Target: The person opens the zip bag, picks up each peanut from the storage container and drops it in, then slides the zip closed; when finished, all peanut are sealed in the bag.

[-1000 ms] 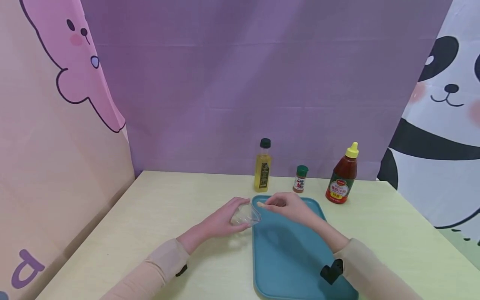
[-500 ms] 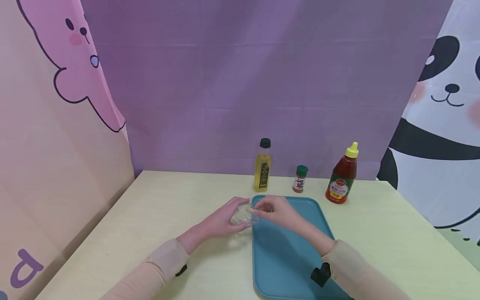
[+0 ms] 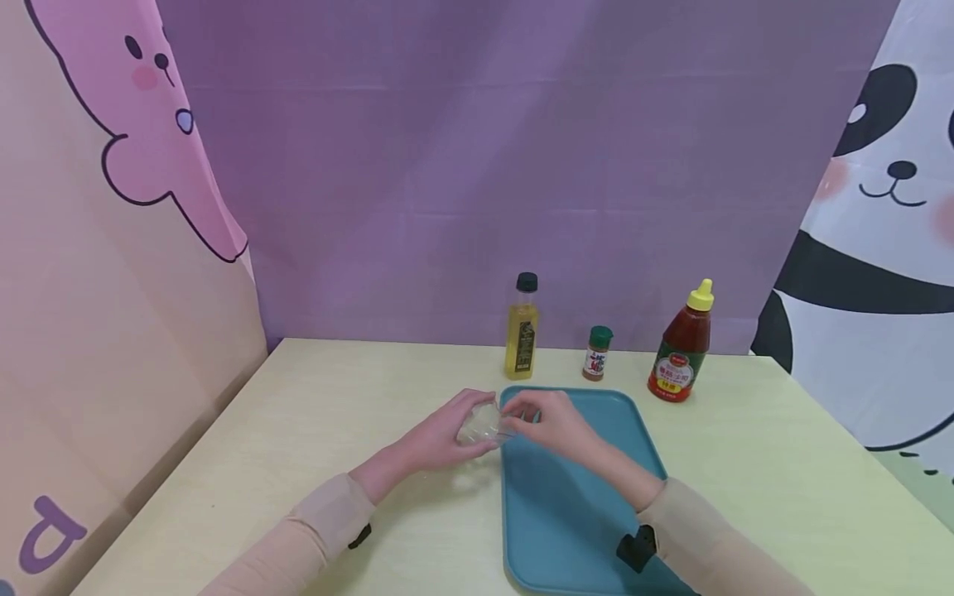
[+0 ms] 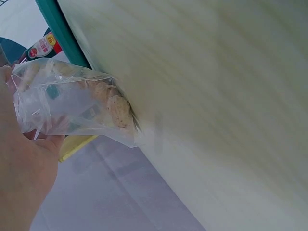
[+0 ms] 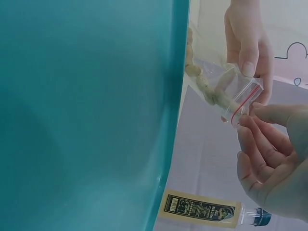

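My left hand [image 3: 445, 434] holds a small clear zip bag [image 3: 480, 425] between thumb and fingers, left of the tray's far corner. Inside the bag, peanuts [image 4: 118, 108] in their shells show in the left wrist view. The bag's mouth, with a red zip line, faces my right hand [image 3: 553, 424]. In the right wrist view, the right thumb and index finger [image 5: 272, 114] pinch together at that mouth. A pale peanut [image 5: 230, 103] lies at their tips, partly hidden by the fingers and the film.
A blue tray [image 3: 577, 497] lies below my right arm on the pale table [image 3: 358, 389]. Behind it stand an oil bottle [image 3: 522, 335], a small green-capped seasoning jar [image 3: 596, 356] and a ketchup bottle [image 3: 680, 352]. Curtains hang around the table.
My right hand has moved left from over the tray to the bag's mouth, carrying a peanut into it. The left hand and bag have stayed almost still.
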`<state>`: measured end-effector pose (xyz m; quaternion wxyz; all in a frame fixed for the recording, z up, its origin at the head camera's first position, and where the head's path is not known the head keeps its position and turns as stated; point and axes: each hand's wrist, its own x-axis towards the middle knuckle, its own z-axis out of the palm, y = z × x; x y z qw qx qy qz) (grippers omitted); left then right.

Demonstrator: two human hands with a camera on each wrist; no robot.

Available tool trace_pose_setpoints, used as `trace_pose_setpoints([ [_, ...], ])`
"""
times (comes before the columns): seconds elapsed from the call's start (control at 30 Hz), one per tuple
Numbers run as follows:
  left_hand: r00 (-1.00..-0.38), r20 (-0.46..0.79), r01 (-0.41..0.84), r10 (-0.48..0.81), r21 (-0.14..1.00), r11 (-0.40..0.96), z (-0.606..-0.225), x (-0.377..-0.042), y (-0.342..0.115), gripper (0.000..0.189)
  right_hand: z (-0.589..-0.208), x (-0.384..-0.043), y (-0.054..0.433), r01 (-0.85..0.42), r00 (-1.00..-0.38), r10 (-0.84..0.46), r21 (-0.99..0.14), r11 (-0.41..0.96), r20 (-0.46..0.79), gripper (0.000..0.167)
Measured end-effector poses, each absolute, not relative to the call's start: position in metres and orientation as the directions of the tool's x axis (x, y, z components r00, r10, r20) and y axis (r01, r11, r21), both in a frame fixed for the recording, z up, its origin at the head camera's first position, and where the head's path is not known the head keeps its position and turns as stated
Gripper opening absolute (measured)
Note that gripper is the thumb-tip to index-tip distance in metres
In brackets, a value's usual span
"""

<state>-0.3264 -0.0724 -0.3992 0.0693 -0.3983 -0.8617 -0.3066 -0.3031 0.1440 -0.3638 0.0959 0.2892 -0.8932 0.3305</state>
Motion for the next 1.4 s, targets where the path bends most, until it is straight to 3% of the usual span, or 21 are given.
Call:
trace_pose_setpoints([
  [0.27,-0.681,0.356,0.720,0.640,0.485,0.496,-0.399,-0.326,-0.072,0.068,-0.361,-0.300,0.151,-0.575,-0.815,-0.482,-0.554,0.602,0.321,0.014],
  [0.5,-0.678,0.363,0.724,0.639,0.478,0.497,-0.401,-0.326,-0.070,0.066,-0.369,-0.303,0.157,-0.635,-0.756,-0.594,-0.529,0.563,0.274,0.016],
  [0.7,-0.671,0.357,0.729,0.650,0.478,0.490,-0.402,-0.326,-0.068,0.066,-0.372,-0.302,0.154,-0.645,-0.747,-0.604,-0.523,0.557,0.278,0.015],
  [0.87,-0.704,0.331,0.691,0.628,0.523,0.499,-0.399,-0.325,-0.070,0.070,-0.371,-0.302,0.151,-0.665,-0.739,-0.587,-0.496,0.559,0.330,0.012],
  [1.07,-0.728,0.374,0.659,0.575,0.611,0.437,-0.395,-0.331,-0.079,0.047,-0.367,-0.302,0.146,-0.626,-0.779,-0.486,-0.531,0.571,0.396,0.009],
  [1.2,-0.749,0.441,0.635,0.495,0.691,0.345,-0.395,-0.336,-0.084,0.040,-0.364,-0.302,0.143,-0.555,-0.829,-0.436,-0.609,0.566,0.350,0.011],
  [1.4,-0.763,0.479,0.629,0.435,0.707,0.324,-0.397,-0.341,-0.090,0.027,-0.363,-0.303,0.142,-0.550,-0.815,-0.494,-0.673,0.495,0.303,0.016],
])
